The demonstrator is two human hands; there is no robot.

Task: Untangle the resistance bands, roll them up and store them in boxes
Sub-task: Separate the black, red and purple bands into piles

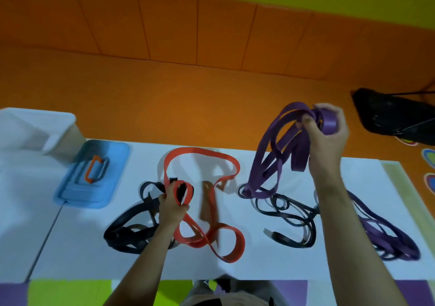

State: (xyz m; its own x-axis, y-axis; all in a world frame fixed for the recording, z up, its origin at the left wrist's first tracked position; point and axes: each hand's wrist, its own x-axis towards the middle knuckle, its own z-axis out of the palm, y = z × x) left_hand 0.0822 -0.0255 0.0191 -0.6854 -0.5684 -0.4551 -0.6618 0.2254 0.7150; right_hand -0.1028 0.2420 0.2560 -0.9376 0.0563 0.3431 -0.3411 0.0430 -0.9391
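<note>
Your right hand grips a bunch of the flat purple rubber resistance band, held high over the white table's far edge so its loops hang free. Your left hand pinches a loop of the flat red rubber band mid-table, probably to pin it clear.

Black bag on orange floor

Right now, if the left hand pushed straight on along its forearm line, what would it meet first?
Probably the far arc of the red band it holds: the left hand points across bare table inside that loop. Whether the arc lies flat is unclear.
</note>
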